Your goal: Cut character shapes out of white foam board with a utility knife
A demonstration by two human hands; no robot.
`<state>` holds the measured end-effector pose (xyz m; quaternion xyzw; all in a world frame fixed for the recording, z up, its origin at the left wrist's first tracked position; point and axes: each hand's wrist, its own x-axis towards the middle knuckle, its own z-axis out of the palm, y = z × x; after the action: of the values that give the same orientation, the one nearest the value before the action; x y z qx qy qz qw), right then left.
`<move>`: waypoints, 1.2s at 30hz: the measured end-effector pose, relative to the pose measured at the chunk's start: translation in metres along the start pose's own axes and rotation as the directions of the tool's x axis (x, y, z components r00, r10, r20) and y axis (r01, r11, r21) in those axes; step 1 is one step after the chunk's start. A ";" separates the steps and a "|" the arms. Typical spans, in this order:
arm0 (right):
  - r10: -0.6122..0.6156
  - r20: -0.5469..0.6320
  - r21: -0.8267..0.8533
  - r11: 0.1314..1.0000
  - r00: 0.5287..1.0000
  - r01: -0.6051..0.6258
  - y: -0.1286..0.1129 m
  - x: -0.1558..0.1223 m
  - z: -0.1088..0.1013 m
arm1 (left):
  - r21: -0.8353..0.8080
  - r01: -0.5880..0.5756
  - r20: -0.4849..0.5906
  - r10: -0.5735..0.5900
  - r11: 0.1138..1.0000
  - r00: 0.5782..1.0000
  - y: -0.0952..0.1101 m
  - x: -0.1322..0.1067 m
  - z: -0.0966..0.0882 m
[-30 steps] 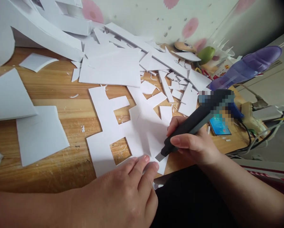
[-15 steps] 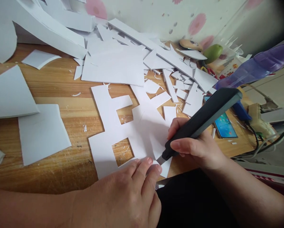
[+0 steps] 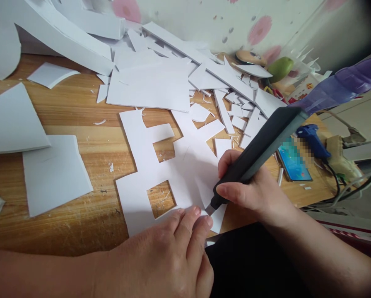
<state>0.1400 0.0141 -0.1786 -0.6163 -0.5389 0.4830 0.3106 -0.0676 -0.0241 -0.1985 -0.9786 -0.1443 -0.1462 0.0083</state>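
My right hand (image 3: pixel 250 192) grips a black utility knife (image 3: pixel 260 151), its handle slanting up to the right. The short blade tip meets a white foam board cut-out (image 3: pixel 188 169) near the table's front edge. This board has rectangular openings and jutting arms. Across its lower edge lies my left hand (image 3: pixel 169 252), fingers extended and pressing down, with the fingertips just left of the blade. Part of the board's lower edge is hidden under that hand.
White foam scraps (image 3: pixel 151 82) pile up at the back. Larger white pieces (image 3: pixel 56 174) lie left. To the right are a phone (image 3: pixel 294 159), a blue glue gun (image 3: pixel 312 138), cables and a purple bottle (image 3: pixel 337 91). A green fruit (image 3: pixel 280 68) sits behind.
The knife handle has tilted slightly, its upper end shifting left and up. The blade stays at nearly the same spot on the board, and my left hand has barely moved.
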 end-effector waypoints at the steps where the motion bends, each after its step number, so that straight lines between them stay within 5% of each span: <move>1: -0.014 -0.015 -0.022 1.000 1.000 0.013 0.000 -0.001 0.001 | 0.000 -0.001 -0.002 0.001 1.000 1.000 0.000 0.000 0.001; 36: -0.005 0.107 0.000 1.000 0.994 0.005 0.010 0.013 -0.012 | -0.036 -0.032 0.003 0.032 0.999 0.999 -0.001 -0.003 0.009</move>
<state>0.1546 0.0263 -0.1868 -0.5882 -0.5563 0.5146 0.2826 -0.0685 -0.0232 -0.2076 -0.9811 -0.1258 -0.1467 -0.0070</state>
